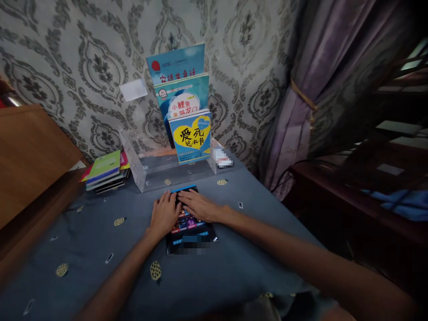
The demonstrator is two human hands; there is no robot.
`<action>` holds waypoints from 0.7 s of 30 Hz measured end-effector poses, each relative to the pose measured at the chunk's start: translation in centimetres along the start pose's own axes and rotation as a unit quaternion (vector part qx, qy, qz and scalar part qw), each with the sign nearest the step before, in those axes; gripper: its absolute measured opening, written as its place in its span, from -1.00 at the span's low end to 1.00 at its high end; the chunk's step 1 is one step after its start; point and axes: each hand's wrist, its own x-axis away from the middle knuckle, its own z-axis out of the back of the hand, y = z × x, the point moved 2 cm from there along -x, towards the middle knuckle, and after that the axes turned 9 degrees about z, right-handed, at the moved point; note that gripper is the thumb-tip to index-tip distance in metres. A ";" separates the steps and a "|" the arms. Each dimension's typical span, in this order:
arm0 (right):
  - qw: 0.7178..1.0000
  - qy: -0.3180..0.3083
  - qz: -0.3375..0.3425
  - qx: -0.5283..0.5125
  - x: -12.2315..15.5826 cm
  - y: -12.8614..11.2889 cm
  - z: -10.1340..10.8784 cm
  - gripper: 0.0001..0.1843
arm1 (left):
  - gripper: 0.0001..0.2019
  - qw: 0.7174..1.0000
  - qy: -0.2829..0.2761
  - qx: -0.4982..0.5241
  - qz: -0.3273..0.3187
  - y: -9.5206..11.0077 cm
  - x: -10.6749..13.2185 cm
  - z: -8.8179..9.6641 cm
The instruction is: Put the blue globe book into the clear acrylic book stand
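A dark book (190, 223) with small colourful pictures on its cover lies flat on the blue-grey tablecloth. My left hand (165, 211) rests on its upper left part, fingers stretched out. Across the upper right part lies my right hand (199, 206), its fingers also extended and close to the left ones. Neither hand is wrapped around the book, and together they cover part of its cover. Just behind it stands a clear acrylic book rack (167, 174). At the rack's right side, a blue and yellow book (191, 138) stands before a teal book (183, 96) and a taller blue book (180, 62).
Several books are stacked (105, 171) left of the rack. A partly blurred white item (222, 157) lies by its right end. Brown wooden furniture (33, 156) borders the table's left side. A tied purple curtain (307, 89) hangs at the right, near dark furniture (334, 183).
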 end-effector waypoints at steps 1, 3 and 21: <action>1.000 -0.003 -0.003 0.000 -0.1 0.1 0.1 -0.55 | -0.63 1.000 -0.002 -0.009 0.001 0.1 -0.1 0.1; 1.000 -0.008 -0.020 0.004 -0.2 0.3 0.2 -0.54 | -0.62 1.000 -0.005 -0.019 0.000 0.2 -0.1 0.3; 0.975 0.085 -0.194 -0.072 1.6 3.3 0.7 -0.56 | -0.68 0.996 0.019 0.092 -0.010 -2.7 -1.4 -0.2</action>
